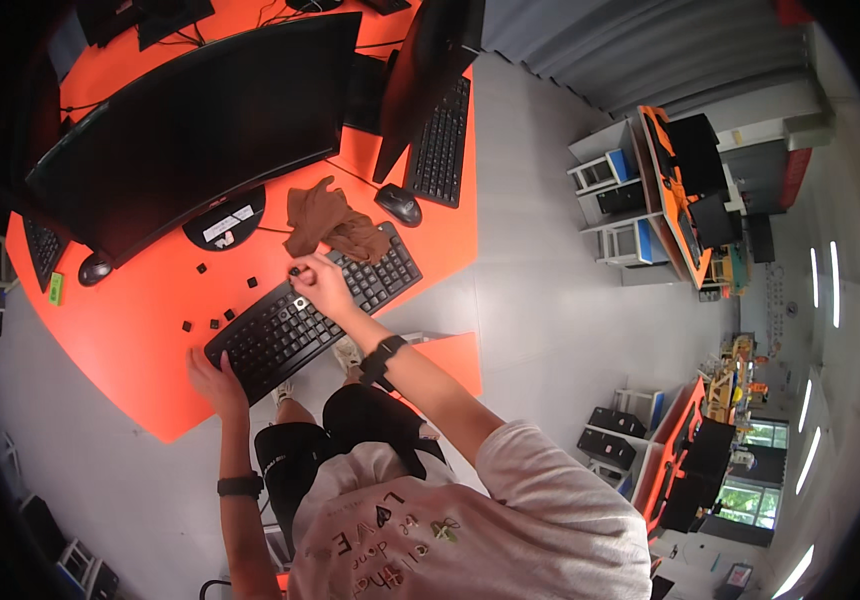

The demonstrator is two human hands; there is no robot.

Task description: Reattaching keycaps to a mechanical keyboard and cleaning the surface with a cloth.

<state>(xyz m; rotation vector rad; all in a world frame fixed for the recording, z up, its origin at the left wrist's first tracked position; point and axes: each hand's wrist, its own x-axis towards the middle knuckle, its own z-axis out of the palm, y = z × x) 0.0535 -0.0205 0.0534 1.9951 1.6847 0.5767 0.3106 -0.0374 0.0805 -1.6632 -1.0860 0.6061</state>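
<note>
A black computer keyboard [290, 335] lies tilted across the orange desk's front edge, with a pale patch where keycaps are off near its middle. My left hand [216, 384] grips its left end, thumb along the near side and fingers at the outer edge. Above the keyboard's far edge, my right hand [322, 285] is closed in a pinch on a small black keycap [296, 271]. Loose black keycaps lie beyond the keyboard, among them one keycap [252, 282] and another [187, 326]. A crumpled brown cloth [325, 220] rests against the keyboard's far right part.
A large curved monitor [200, 120] stands behind on the orange desk [130, 350]. A black mouse [398, 204] and a second keyboard [440, 140] are to the right. Far left are another mouse [95, 268] and a small green object [56, 289]. More desks stand farther right.
</note>
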